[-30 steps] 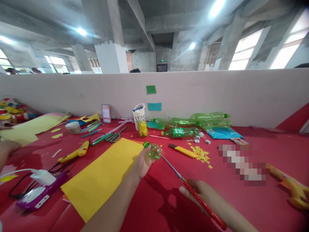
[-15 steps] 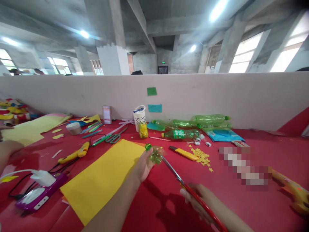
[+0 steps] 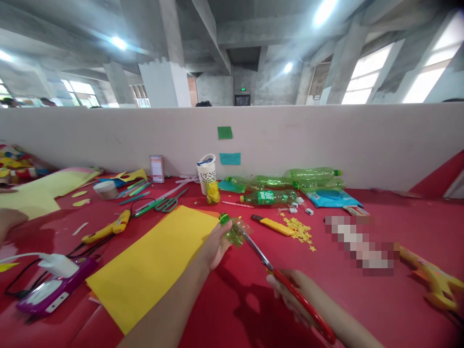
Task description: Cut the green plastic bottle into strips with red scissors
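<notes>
My left hand (image 3: 216, 247) is closed around a cut green plastic bottle top (image 3: 232, 231) with a green cap, held just above the red table (image 3: 398, 299). My right hand (image 3: 294, 294) grips red-handled scissors (image 3: 286, 285); their blades reach up and left into the green plastic piece. A large yellow paper sheet (image 3: 155, 261) lies under and left of my left forearm.
A yellow utility knife (image 3: 275, 225) and yellow paper stars (image 3: 300, 230) lie beyond the hands. Several green bottles (image 3: 290, 183), a white cup (image 3: 206, 173), grey scissors (image 3: 170, 203), yellow glue guns (image 3: 105, 231) (image 3: 431, 280), a purple device (image 3: 50, 295) and a partition wall (image 3: 326, 140) surround them.
The scissor blades have moved further into the green plastic piece, and my right hand has shifted slightly left. The view dipped a little.
</notes>
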Demonstrator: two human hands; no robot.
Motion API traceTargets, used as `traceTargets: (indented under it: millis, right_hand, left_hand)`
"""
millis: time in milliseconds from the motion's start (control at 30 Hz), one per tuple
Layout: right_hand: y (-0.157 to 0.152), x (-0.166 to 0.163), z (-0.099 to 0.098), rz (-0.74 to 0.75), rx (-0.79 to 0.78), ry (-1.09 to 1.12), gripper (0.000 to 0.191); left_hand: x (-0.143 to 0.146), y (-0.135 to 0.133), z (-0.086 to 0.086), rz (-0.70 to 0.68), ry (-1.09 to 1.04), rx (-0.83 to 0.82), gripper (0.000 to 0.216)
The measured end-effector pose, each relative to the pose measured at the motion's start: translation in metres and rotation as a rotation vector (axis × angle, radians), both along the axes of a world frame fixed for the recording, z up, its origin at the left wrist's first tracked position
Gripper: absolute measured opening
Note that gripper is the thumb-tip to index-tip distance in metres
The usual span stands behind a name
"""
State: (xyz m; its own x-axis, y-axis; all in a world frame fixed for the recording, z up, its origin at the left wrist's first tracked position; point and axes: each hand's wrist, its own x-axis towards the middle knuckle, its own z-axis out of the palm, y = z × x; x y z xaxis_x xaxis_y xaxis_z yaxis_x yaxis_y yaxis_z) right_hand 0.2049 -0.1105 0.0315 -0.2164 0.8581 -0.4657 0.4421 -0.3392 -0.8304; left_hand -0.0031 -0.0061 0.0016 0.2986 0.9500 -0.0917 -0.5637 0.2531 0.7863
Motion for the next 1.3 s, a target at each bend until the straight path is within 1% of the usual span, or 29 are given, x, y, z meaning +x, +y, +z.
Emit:
traceTargets:
  millis: [200,267,400,500,700,767,867,1033,1100,1200,1300]
  right_hand:
    - [0.001,0.002,-0.010,-0.025,0.004,0.004,0.053]
    - [0.001,0.001,-0.010,-0.023,0.003,-0.025,0.051]
    - [-0.001,-0.004,-0.001,-0.027,0.030,-0.118,0.047]
    - [-0.002,-0.008,0.006,-0.045,0.022,-0.141,0.045]
    - [-0.002,-0.011,0.009,-0.062,-0.007,-0.151,0.043]
    - [-0.002,-0.011,0.008,-0.067,-0.014,-0.152,0.043]
    - [-0.001,-0.008,0.004,-0.034,-0.031,-0.111,0.043]
    - [-0.001,0.001,-0.010,0.051,0.073,-0.061,0.052]
    - [-0.001,0.003,-0.013,0.069,0.084,-0.066,0.056]
    - [-0.001,0.002,-0.012,0.058,0.072,-0.062,0.056]
    - [-0.002,-0.003,-0.007,0.003,0.019,-0.037,0.054]
  left_hand:
    - [0.000,0.001,0.001,0.000,0.022,0.009,0.023]
    - [0.000,0.001,0.001,0.008,0.023,0.007,0.022]
    - [-0.001,0.002,0.000,0.014,-0.020,0.007,0.017]
    - [-0.002,0.002,0.000,0.037,-0.048,0.003,0.014]
    - [-0.001,0.004,0.001,0.077,-0.066,-0.057,0.013]
    - [-0.001,0.004,0.002,0.074,-0.062,-0.048,0.013]
    - [-0.003,0.004,0.001,0.061,-0.054,-0.021,0.012]
    - [-0.003,0.000,0.005,0.064,-0.028,-0.015,0.012]
    - [-0.002,-0.001,0.007,0.052,-0.004,0.003,0.013]
    - [0.000,-0.003,0.008,0.029,0.023,0.023,0.015]
    - [0.000,-0.002,0.006,0.045,0.010,0.017,0.014]
